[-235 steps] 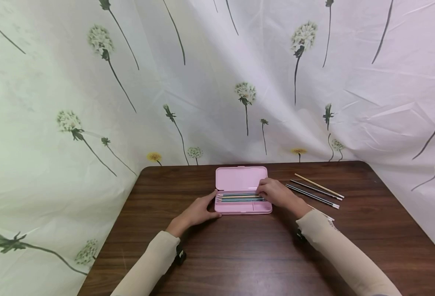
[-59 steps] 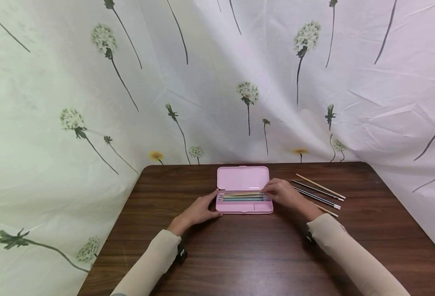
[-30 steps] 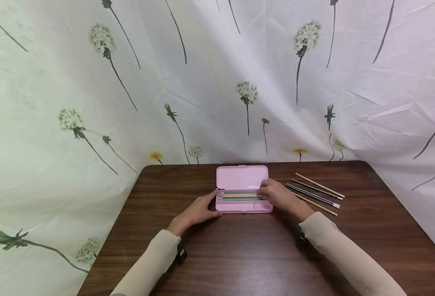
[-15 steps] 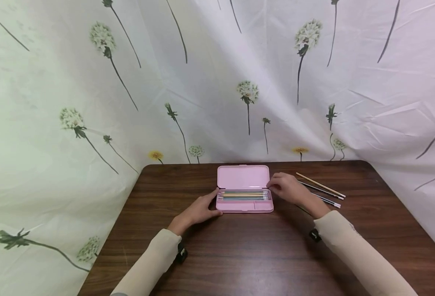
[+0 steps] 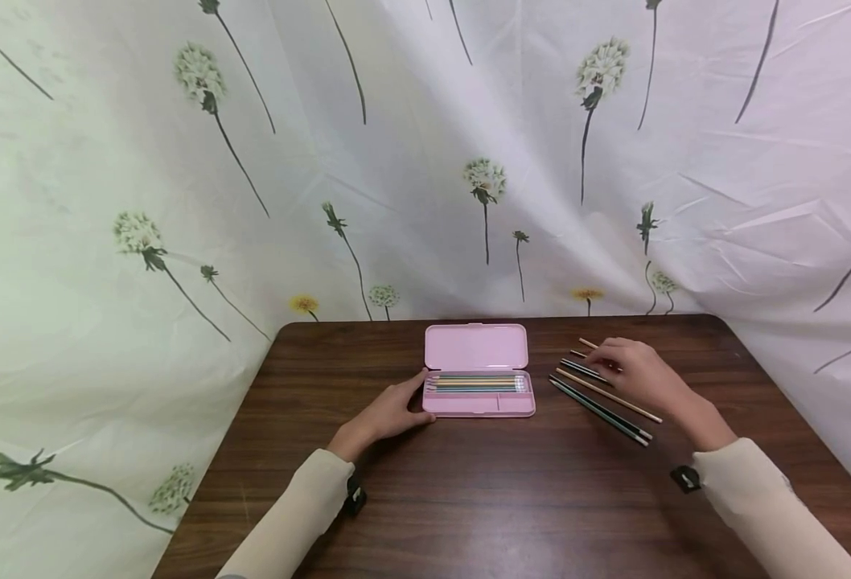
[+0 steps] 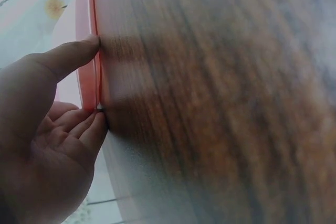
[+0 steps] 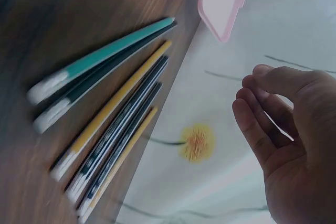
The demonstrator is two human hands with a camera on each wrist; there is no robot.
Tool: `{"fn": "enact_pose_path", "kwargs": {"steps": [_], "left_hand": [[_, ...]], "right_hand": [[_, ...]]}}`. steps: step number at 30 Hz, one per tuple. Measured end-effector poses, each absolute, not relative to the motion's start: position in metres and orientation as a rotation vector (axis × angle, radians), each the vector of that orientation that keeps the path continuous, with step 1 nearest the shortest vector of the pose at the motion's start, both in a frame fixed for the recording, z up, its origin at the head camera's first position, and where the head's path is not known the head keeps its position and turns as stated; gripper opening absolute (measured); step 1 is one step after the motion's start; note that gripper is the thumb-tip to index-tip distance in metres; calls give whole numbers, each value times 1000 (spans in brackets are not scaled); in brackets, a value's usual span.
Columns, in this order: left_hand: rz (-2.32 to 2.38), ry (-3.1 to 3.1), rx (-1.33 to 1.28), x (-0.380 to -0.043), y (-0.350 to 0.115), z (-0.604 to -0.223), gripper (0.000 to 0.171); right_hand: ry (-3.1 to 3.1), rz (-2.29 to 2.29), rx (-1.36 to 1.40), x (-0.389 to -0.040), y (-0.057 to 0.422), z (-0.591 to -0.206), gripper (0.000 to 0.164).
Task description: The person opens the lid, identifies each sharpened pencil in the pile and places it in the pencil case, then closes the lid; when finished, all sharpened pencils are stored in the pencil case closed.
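A pink pencil case (image 5: 462, 404) lies open on the table, lid (image 5: 476, 346) folded back. Several pencils (image 5: 472, 383) rest side by side in its rear compartment. My left hand (image 5: 389, 408) holds the case's left end, thumb at the front and fingers at the side; the left wrist view shows the thumb (image 6: 73, 59) against the pink edge. My right hand (image 5: 635, 370) is over loose pencils right of the case, fingers slightly bent. In the right wrist view nothing shows in that hand (image 7: 294, 140); a teal pencil (image 7: 113, 51), a yellow pencil (image 7: 123, 93) and dark ones lie beside it.
The dark wooden table (image 5: 454, 498) has its back edge against a white cloth (image 5: 411, 201) printed with dandelions. Pencils on the right point towards the case, white eraser ends facing away. The front compartment of the case has a divider (image 5: 498, 401).
My right hand has left the pencils in the case and moved right over the loose ones, uncovering a front pair of green and dark pencils. The left hand stays at the case.
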State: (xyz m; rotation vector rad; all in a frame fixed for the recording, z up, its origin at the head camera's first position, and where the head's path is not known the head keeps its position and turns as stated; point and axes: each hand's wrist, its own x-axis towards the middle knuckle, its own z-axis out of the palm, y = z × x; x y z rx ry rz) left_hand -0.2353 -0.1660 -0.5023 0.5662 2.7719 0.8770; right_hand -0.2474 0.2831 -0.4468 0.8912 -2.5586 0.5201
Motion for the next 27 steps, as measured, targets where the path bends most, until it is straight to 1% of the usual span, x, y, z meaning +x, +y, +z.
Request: {"fn": "enact_pose_path", "kwargs": {"steps": [6, 14, 21, 27], "left_hand": [[878, 2774, 549, -235, -166, -504, 90], [871, 2776, 551, -235, -166, -505, 90], [871, 2771, 557, -236, -166, -505, 91], [877, 2765, 544, -236, -166, -505, 91]], "right_hand": [[-2563, 518, 875, -226, 302, -451, 20], [-2622, 537, 782, -200, 323, -477, 21], [-2543, 543, 841, -188, 334, -503, 29], [-2551, 545, 863, -183, 336, -516, 29]]}}
